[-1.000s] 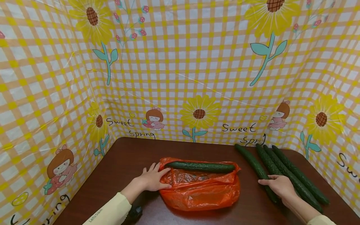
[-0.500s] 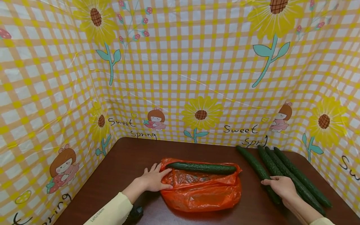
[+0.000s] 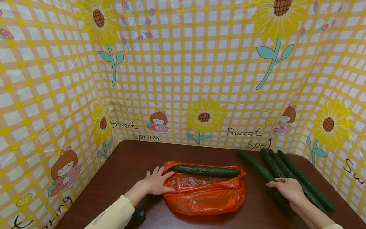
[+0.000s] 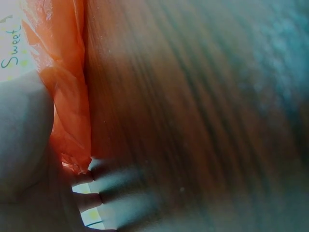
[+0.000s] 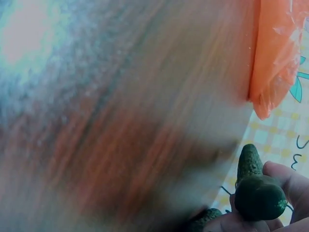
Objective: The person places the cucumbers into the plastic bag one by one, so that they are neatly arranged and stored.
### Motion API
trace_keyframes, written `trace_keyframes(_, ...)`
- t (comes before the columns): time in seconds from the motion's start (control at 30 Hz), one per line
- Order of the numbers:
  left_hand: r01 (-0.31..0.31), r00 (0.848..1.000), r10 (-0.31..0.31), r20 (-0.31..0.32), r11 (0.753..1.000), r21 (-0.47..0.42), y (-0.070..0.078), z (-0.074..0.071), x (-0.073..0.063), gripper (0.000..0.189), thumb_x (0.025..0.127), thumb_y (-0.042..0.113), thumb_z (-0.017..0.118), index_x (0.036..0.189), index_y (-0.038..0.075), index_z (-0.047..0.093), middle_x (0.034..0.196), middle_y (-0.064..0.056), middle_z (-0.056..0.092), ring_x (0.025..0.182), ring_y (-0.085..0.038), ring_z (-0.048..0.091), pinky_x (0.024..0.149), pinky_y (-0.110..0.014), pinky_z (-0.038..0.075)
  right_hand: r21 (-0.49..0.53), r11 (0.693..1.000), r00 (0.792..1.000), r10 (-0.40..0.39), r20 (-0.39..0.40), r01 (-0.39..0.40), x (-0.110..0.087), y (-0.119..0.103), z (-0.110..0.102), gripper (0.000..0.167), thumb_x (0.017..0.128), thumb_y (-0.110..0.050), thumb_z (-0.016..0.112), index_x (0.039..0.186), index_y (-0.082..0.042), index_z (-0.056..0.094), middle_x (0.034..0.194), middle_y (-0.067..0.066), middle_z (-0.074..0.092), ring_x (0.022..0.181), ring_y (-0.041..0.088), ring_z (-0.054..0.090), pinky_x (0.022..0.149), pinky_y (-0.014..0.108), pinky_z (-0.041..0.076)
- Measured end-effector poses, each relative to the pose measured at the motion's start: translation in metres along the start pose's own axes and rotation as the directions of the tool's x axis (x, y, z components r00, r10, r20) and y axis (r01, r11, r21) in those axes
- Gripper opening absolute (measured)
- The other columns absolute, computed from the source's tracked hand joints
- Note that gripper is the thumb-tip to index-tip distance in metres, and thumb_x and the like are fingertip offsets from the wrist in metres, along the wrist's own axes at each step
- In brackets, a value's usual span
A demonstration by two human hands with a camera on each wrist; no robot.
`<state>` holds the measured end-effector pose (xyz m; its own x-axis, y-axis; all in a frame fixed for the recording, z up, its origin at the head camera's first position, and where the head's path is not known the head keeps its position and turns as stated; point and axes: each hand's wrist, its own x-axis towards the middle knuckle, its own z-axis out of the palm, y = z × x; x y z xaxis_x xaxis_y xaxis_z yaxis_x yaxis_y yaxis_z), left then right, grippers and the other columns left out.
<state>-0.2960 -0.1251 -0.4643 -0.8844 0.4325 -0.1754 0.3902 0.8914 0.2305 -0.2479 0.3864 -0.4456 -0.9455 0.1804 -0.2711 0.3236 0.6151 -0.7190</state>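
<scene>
An orange plastic bag (image 3: 204, 200) lies mid-table with its mouth facing up. One cucumber (image 3: 208, 170) lies along the back of that mouth. My left hand (image 3: 154, 183) rests against the bag's left end, fingers spread and thumb on the plastic; in the left wrist view the orange plastic (image 4: 70, 92) is beside the palm. To the right, my right hand (image 3: 287, 190) grips another cucumber (image 3: 255, 164) near its front end, thumb on its left side. In the right wrist view the held cucumber (image 5: 260, 198) points end-on at the camera between thumb and fingers.
Several more cucumbers (image 3: 310, 178) lie side by side at the table's right, partly under the right hand. A small dark object (image 3: 138, 217) sits by the left sleeve. Checked sunflower cloth (image 3: 183, 79) walls in the brown table (image 3: 137, 152) at the back and sides.
My right hand has shifted slightly right, and the gripped cucumber's far end has moved a little left and nearer. The left hand and bag stay put.
</scene>
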Motion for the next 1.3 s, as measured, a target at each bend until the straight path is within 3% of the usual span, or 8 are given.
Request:
trace_keyframes(0.23, 0.002, 1.000, -0.002, -0.004, 1.000, -0.003, -0.001, 0.002, 0.001, 0.077, 0.091, 0.066, 0.059, 0.156, 0.031, 0.038, 0.165, -0.018, 0.022, 0.152, -0.044, 0.020, 0.112, -0.073, 0.021, 0.001, 1.000, 1.000, -0.030, 0.009, 0.030, -0.007, -0.007, -0.008, 0.070, 0.092, -0.045, 0.070, 0.131, 0.012, 0.060, 0.153, 0.034, 0.034, 0.134, 0.061, 0.027, 0.101, 0.068, 0.038)
trace_keyframes(0.4, 0.002, 1.000, -0.002, -0.006, 1.000, -0.009, -0.002, 0.003, 0.001, 0.077, 0.091, 0.066, 0.059, 0.156, 0.031, 0.039, 0.165, -0.018, 0.023, 0.152, -0.044, 0.019, 0.112, -0.074, 0.021, -0.034, 0.998, 0.998, -0.055, 0.018, 0.056, -0.010, -0.013, -0.014, 0.072, 0.092, -0.044, 0.070, 0.135, 0.012, 0.056, 0.151, 0.034, 0.038, 0.134, 0.062, 0.027, 0.101, 0.068, 0.037)
trace_keyframes(0.63, 0.000, 1.000, 0.000, -0.008, 1.000, -0.012, -0.001, 0.003, 0.000, 0.076, 0.091, 0.066, 0.059, 0.156, 0.031, 0.039, 0.165, -0.018, 0.022, 0.152, -0.044, 0.019, 0.112, -0.074, 0.021, -0.080, 0.990, 0.993, -0.115, 0.013, 0.116, -0.012, -0.022, -0.020, 0.080, 0.090, -0.046, 0.071, 0.142, 0.011, 0.048, 0.150, 0.037, 0.038, 0.132, 0.059, 0.035, 0.096, 0.060, 0.045)
trace_keyframes(1.13, 0.000, 1.000, 0.000, -0.015, 1.000, -0.002, -0.001, 0.003, 0.001, 0.076, 0.091, 0.067, 0.059, 0.156, 0.031, 0.039, 0.165, -0.018, 0.023, 0.152, -0.044, 0.020, 0.112, -0.074, 0.022, -0.188, 0.949, 0.967, -0.249, 0.049, 0.253, -0.012, -0.038, -0.028, 0.068, 0.094, -0.041, 0.069, 0.139, 0.007, 0.054, 0.146, 0.037, 0.044, 0.129, 0.059, 0.042, 0.092, 0.058, 0.048)
trace_keyframes(1.3, -0.002, 1.000, 0.002, -0.010, 1.000, -0.005, -0.001, 0.003, 0.001, 0.077, 0.091, 0.066, 0.059, 0.156, 0.031, 0.039, 0.165, -0.018, 0.023, 0.152, -0.044, 0.020, 0.112, -0.074, 0.021, -0.166, 0.942, 0.956, -0.281, 0.086, 0.291, -0.012, -0.045, -0.028, 0.067, 0.094, -0.040, 0.069, 0.140, 0.005, 0.054, 0.147, 0.034, 0.045, 0.129, 0.058, 0.042, 0.092, 0.057, 0.048)
